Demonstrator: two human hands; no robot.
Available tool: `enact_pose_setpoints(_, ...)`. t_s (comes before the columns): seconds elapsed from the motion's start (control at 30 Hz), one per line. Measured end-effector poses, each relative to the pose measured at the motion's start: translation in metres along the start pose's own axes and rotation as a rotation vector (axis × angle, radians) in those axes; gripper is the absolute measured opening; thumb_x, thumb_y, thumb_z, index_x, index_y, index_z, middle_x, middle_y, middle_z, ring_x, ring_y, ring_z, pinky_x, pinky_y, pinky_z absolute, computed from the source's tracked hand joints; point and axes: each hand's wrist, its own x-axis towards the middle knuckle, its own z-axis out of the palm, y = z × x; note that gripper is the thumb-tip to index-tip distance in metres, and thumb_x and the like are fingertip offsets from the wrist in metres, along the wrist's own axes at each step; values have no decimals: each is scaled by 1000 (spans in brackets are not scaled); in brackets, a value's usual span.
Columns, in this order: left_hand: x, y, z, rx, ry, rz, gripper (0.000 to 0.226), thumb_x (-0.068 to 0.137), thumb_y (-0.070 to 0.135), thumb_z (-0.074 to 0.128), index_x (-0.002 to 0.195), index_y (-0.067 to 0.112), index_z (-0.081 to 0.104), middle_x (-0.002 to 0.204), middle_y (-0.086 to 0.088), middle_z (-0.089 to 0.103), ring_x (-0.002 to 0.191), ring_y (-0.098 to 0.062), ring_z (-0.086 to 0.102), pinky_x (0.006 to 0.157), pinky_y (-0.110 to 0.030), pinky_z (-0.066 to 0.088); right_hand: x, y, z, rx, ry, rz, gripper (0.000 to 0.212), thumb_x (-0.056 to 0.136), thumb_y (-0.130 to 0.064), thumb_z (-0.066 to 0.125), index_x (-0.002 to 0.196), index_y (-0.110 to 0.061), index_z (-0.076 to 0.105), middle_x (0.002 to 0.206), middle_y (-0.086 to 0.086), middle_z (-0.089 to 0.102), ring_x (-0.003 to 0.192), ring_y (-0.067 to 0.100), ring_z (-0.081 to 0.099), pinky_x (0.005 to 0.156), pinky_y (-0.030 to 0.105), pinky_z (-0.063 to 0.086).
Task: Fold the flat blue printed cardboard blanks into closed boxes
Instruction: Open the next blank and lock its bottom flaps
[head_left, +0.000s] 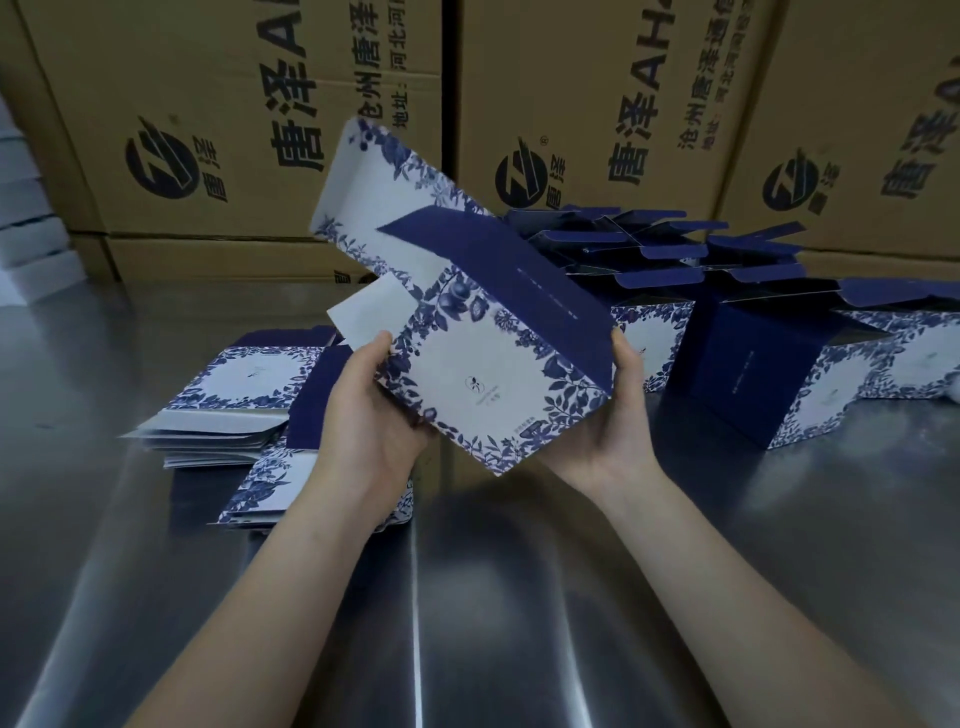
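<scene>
As left fingers (376, 351) and right fingers (626, 358) clasp it, the blank (493, 379) tilts between.

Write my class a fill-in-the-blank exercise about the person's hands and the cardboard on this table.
1. The left hand and right hand hold one printed sheet, whose leaf pattern is ____ in colour.
2. The pile of flat sheets lies on the table, on the person's ____ side.
3. The big cartons behind are ____ in colour.

Missing words: blue; left; brown.
</scene>
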Motion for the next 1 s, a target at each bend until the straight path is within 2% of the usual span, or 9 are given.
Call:
enact_pose_setpoints(0.13, 1, 0, 1, -67, 27, 26, 31, 101, 21, 38, 122, 18, 61, 121, -3, 71, 109, -21, 68, 87, -42, 55, 5, -1, -5, -142, 141, 28, 59, 83, -58, 57, 131, -23, 60, 130, 6, 63, 123, 28, 56, 101, 48, 44)
enact_pose_setpoints(0.27, 5, -1, -3, -71, 160, 104, 27, 101, 13, 37, 114, 12, 61, 117, -6, 71, 105, -21, 67, 94, -40, 52, 10, 3, -6, -537, 382, -84, 31, 97, -38, 49, 116, -20, 66, 113, 5, 71, 104, 23, 68, 95, 42, 52)
enact_pose_setpoints(0.37, 6, -6, -8, 313, 259, 270, 16, 98, 14, 42, 100, 12, 58, 90, 4, 69, 87, -12, 62, 82, -31, 51, 12, 6, -3, -783, 466, -284, 27, 99, -21, 50, 125, -18, 58, 122, 5, 64, 112, 20, 62, 104, 39, 46)
enact_pose_setpoints(0.43, 4, -9, -7, 427, 274, 389, 22, 95, 23, 43, 102, 8, 57, 80, 7, 58, 82, -13, 57, 84, -34, 47, 9, 7, 2, -954, 480, -434, 29, 97, -19, 53, 125, -21, 58, 125, 3, 59, 107, 9, 59, 103, 31, 44)
enact_pose_setpoints(0.5, -1, -12, -3, 499, 271, 464, 24, 98, 18, 40, 105, 5, 58, 77, 15, 61, 74, -1, 57, 79, -20, 46, 6, 6, 6, -1084, 456, -549, 31, 96, -20, 55, 127, -22, 59, 127, 3, 55, 101, 0, 56, 101, 25, 43)
enact_pose_setpoints(0.57, -8, -15, 1, 528, 226, 468, 26, 97, 18, 37, 105, 17, 61, 86, 22, 69, 79, 7, 61, 72, -10, 46, 0, 6, 12, -1039, 329, -547, 34, 96, -28, 53, 129, -25, 59, 132, 1, 55, 111, 1, 56, 105, 30, 42)
enact_pose_setpoints(0.63, -10, -16, 3, 535, 182, 447, 39, 94, 26, 37, 126, 22, 60, 111, 19, 69, 101, 3, 62, 90, -19, 48, -4, 6, 14, -988, 181, -530, 42, 91, -42, 50, 131, -32, 55, 137, -4, 55, 126, 8, 51, 111, 38, 37)
enact_pose_setpoints(0.73, -12, -15, 3, 616, 115, 479, 52, 98, 22, 36, 150, 29, 39, 145, 18, 51, 134, 1, 45, 116, -36, 35, -10, 7, 15, -1030, 13, -565, 60, 84, -56, 51, 141, -38, 42, 143, -18, 47, 133, -2, 41, 112, 31, 34)
enact_pose_setpoints(1.0, -17, -18, 8, 694, 12, 480, 59, 103, 6, 39, 151, 39, 28, 152, 24, 37, 140, 6, 34, 119, -37, 31, -7, 10, 11, -1170, 59, -681, 53, 94, -32, 53, 144, -35, 38, 146, -17, 44, 135, 1, 39, 114, 42, 34)
